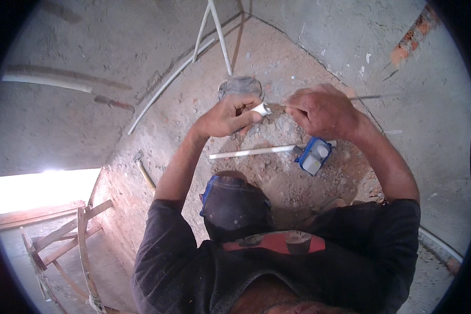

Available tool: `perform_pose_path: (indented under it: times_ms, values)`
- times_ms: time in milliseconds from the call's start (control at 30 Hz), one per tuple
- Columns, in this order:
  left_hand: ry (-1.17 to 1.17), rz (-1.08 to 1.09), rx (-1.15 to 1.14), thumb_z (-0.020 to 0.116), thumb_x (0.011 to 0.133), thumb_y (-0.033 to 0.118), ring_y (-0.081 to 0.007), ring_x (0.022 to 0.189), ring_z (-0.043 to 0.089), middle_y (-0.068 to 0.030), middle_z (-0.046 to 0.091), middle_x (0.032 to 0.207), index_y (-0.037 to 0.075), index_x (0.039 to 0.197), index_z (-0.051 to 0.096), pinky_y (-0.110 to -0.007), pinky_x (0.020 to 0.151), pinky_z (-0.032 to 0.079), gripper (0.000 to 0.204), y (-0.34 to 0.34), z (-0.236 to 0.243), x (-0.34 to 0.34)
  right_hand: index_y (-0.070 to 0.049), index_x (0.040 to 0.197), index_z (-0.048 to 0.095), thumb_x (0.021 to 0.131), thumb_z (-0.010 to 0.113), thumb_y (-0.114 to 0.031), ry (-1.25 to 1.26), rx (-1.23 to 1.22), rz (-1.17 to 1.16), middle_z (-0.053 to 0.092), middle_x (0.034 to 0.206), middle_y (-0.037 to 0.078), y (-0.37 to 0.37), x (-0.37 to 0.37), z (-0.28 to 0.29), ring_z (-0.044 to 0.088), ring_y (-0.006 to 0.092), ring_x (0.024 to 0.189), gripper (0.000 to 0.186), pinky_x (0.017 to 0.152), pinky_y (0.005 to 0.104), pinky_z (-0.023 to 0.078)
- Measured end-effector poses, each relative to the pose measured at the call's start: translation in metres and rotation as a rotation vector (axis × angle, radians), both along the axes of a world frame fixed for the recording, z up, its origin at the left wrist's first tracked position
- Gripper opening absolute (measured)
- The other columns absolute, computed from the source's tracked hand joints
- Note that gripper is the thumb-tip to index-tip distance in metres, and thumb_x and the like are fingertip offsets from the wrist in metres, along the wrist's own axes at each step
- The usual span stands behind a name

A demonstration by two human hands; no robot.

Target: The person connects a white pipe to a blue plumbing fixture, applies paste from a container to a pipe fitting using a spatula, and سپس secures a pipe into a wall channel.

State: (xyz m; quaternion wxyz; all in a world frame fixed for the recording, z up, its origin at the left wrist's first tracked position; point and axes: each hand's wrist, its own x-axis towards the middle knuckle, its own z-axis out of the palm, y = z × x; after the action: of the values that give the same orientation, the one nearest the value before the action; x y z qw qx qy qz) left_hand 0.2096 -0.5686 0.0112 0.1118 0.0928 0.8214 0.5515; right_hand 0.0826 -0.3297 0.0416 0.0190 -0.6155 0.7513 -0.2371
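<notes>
My left hand [230, 116] is closed round a short piece of white plastic pipe [261, 109], whose rough end points right. Close by on the right, my right hand [323, 112] is blurred, its fingers curled in a fist. A thin, dark, rod-like thing [369, 97] sticks out beyond that hand; its kind cannot be made out. Below both hands, a straight white pipe [251, 152] lies on the rubble. Against its right end is a blue electrical box [315, 156] with white modules in it.
A grey cloth or bag [240, 86] lies past my left hand. Long white pipes [167, 86] lean and lie near the far corner. A hammer [144, 171] rests left of my arm, and a wooden trestle [82, 251] stands at lower left. Bare plastered walls [345, 31] close in the corner.
</notes>
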Motion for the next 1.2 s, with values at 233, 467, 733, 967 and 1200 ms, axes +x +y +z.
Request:
perform_pose_path:
  times_ms: [233,467,733,967,1200]
  values:
    - [0.557,0.330,-0.606,0.069,0.090,0.027,-0.0255,0.067,0.062,-0.0153,0.062,0.081,0.002,0.106,0.058,-0.037,0.062,0.049,0.032,0.030,-0.029,-0.004,-0.003,0.087,0.068,0.092,0.057,-0.022,-0.809,0.042,-0.104,0.056,0.063,0.008,0.005,-0.012,-0.050,0.051,0.0182,0.052,0.023,0.053,0.0374,0.040]
    - [0.293,0.562,-0.299,0.070,0.089,0.026,-0.0312,0.075,0.066,-0.0191,0.063,0.085,0.002,0.108,0.055,-0.038,0.069,0.051,0.034,0.038,-0.033,-0.010,-0.002,0.093,0.065,0.099,0.053,-0.028,-0.969,-0.177,-0.196,0.047,0.062,-0.001,0.005,-0.012,-0.033,0.045,0.0092,0.056,0.030,0.053,0.0292,0.040]
    - [0.384,0.552,-0.031,0.069,0.092,0.024,-0.0144,0.070,0.057,-0.0097,0.059,0.077,0.001,0.102,0.053,-0.032,0.064,0.047,0.030,0.059,-0.029,-0.007,0.000,0.091,0.061,0.100,0.052,-0.025,-0.418,-0.281,-0.332,0.055,0.066,0.015,-0.008,-0.029,-0.066,0.057,0.0244,0.059,0.029,0.058,0.0383,0.045]
    - [0.227,0.547,0.183,0.066,0.095,0.022,-0.0070,0.067,0.054,-0.0029,0.059,0.080,0.002,0.102,0.052,-0.025,0.059,0.044,0.025,0.055,-0.038,-0.009,0.000,0.089,0.061,0.098,0.054,-0.023,-0.449,-0.378,-0.176,0.059,0.072,0.019,-0.012,-0.003,-0.050,0.063,0.0322,0.065,0.026,0.060,0.0418,0.047]
    - [0.243,0.482,0.441,0.061,0.098,0.025,-0.0084,0.069,0.059,-0.0020,0.059,0.082,0.002,0.105,0.051,-0.024,0.062,0.046,0.026,0.066,-0.019,-0.009,-0.001,0.089,0.060,0.100,0.049,-0.025,-0.595,-0.244,-0.132,0.053,0.067,0.009,-0.011,0.009,-0.029,0.053,0.0150,0.062,0.028,0.061,0.0334,0.045]
